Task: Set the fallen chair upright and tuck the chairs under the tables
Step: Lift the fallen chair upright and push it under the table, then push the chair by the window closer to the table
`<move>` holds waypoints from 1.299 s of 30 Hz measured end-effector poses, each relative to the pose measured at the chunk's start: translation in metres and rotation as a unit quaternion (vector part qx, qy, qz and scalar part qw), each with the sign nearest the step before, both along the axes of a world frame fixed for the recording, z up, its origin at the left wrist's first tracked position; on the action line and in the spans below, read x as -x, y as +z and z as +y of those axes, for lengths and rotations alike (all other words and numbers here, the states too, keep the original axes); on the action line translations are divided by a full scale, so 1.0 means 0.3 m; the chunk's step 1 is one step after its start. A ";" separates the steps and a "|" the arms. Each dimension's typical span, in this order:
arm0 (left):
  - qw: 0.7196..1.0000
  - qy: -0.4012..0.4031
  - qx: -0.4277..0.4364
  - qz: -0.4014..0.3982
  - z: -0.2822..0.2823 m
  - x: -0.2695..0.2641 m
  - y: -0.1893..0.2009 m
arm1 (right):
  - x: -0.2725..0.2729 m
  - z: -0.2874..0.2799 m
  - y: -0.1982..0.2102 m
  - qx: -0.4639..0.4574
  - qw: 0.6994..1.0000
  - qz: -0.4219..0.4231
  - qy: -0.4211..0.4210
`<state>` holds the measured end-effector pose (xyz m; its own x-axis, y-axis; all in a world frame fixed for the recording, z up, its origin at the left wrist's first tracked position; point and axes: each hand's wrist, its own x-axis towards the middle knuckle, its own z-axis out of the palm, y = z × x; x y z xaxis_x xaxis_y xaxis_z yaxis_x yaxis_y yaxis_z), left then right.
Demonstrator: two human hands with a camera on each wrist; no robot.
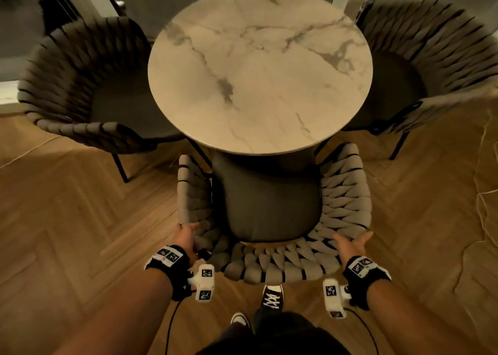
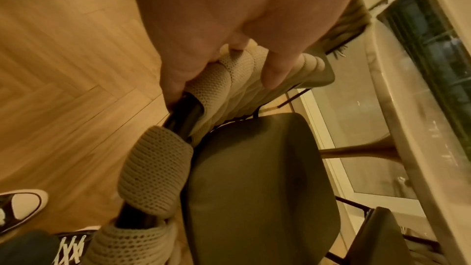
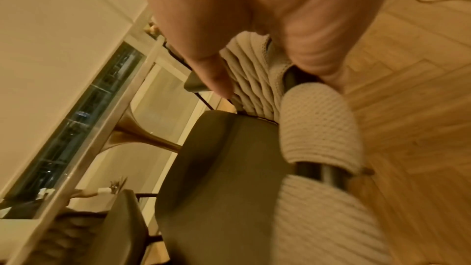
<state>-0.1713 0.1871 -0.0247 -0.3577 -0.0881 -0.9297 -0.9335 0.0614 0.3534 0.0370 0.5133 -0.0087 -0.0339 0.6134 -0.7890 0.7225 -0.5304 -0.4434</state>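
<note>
Where the chair curves, left hand and right hand grip its rim — 2 holds.

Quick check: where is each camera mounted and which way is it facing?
Head: worn high, facing down on table and chair; left hand, right hand, shoes show.
Left wrist: looks along left hand at chair's woven rim; thumb, shoe show.
Right wrist: looks along right hand at opposite rim.
Shared: both wrist views show the seat.
</note>
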 end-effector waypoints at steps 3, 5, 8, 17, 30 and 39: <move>1.000 -0.013 0.002 0.003 -0.005 0.002 0.024 | 0.059 0.012 -0.011 -0.044 0.995 -0.091 0.017; 0.999 -0.034 0.000 -0.006 -0.023 0.016 0.049 | 0.119 0.034 -0.061 -0.053 0.985 -0.144 0.075; 0.994 -0.108 0.009 -0.021 -0.071 0.051 0.077 | 0.301 -0.048 -0.008 -0.060 0.980 -0.081 0.170; 0.944 -0.311 0.069 0.081 -0.407 0.443 0.139 | 1.037 -0.560 0.156 -0.004 0.906 0.116 0.408; 0.919 -0.282 0.139 0.239 -0.804 1.299 -0.015 | 1.952 -1.162 0.043 -0.136 0.753 0.067 0.641; 0.866 -0.176 0.277 0.377 -0.868 1.518 -0.122 | 2.252 -1.349 -0.170 -0.130 0.691 0.019 0.711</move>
